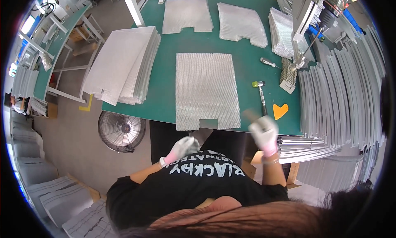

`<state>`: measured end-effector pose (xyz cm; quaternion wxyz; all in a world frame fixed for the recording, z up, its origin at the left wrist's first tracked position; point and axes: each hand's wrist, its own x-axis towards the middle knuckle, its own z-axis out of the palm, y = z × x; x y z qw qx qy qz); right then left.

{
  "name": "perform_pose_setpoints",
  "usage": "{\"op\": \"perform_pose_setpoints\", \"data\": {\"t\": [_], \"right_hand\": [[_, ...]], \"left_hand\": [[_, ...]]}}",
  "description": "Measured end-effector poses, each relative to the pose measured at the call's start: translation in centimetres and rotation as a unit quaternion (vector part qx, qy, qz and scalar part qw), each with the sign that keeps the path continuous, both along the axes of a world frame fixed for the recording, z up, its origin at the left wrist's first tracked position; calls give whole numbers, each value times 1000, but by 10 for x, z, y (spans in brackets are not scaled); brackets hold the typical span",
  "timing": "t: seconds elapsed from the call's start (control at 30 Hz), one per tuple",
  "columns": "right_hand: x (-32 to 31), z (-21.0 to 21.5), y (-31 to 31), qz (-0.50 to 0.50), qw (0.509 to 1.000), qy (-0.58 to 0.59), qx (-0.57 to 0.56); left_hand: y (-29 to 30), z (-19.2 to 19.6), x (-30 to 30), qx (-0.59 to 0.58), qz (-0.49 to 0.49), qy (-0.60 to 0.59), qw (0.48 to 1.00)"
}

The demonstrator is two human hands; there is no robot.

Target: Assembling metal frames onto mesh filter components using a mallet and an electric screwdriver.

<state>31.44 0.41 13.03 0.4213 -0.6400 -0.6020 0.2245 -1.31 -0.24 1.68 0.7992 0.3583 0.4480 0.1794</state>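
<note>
A silvery mesh-textured panel lies flat before me, its notched near edge at the table's front edge. My left hand, in a white and pink glove, is closed just below the panel's near left corner; a greyish shape beside it is unclear. My right hand, gloved alike, is raised at the table edge, right of the panel. Motion smears its fingers, and a brownish blur shows at their tips. Close beyond it lies a mallet with a green and black head. An orange heart-shaped piece rests to its right.
Stacked panels stand at the table's left. Two more piles, one a notched sheet stack, lie at the back. A screwdriver sits near a metal block under a stand. Upright panels crowd the right side. A floor fan stands left.
</note>
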Motion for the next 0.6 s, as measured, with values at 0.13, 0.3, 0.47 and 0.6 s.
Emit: {"op": "perform_pose_setpoints", "data": {"t": [0.13,0.3,0.47,0.6], "right_hand": [[-82,-64,-41,179,962,112,-174],[-125,-150,-44,59,942,251,-214],[-119,-163,-50,-7,923,354,-150],[-108,-160,-51,61,859,441,-253]], "left_hand": [[22,-10,21,-10,205,-127,971],[26,0,17,343,-22,164,925],[18,-10,25,14,236,-117,965],[18,-9,27,-15,238,-90,967]]}}
